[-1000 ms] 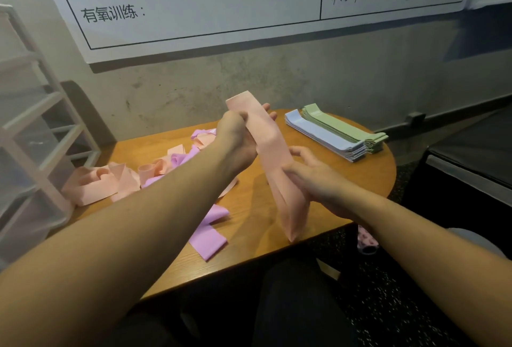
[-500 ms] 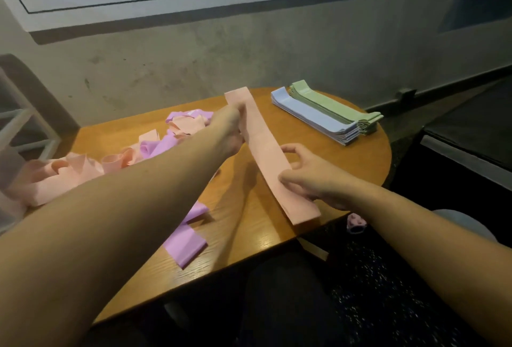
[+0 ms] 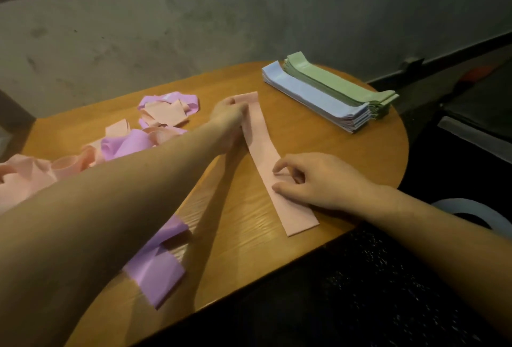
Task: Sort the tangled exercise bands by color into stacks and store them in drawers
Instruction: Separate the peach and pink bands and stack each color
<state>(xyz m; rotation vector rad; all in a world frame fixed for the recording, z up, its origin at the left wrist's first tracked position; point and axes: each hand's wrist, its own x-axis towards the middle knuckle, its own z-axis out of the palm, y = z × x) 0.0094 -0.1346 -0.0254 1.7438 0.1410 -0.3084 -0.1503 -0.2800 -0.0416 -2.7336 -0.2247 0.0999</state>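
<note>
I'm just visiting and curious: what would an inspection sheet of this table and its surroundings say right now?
Surface: round wooden table, grain visible, set near a wall.
Job's things: one pink band laid flat and straight; blue stack and green stack side by side at the far right; tangled pile of pink and purple bands on the left; a purple band at the near edge.
Clutter: nothing seen.
Hands: left hand grips the pink band's far end; right hand touches its near part with its fingers bent.
Cables: nothing seen.
Surroundings: grey concrete wall; dark floor to the right; drawers not in view.
</note>
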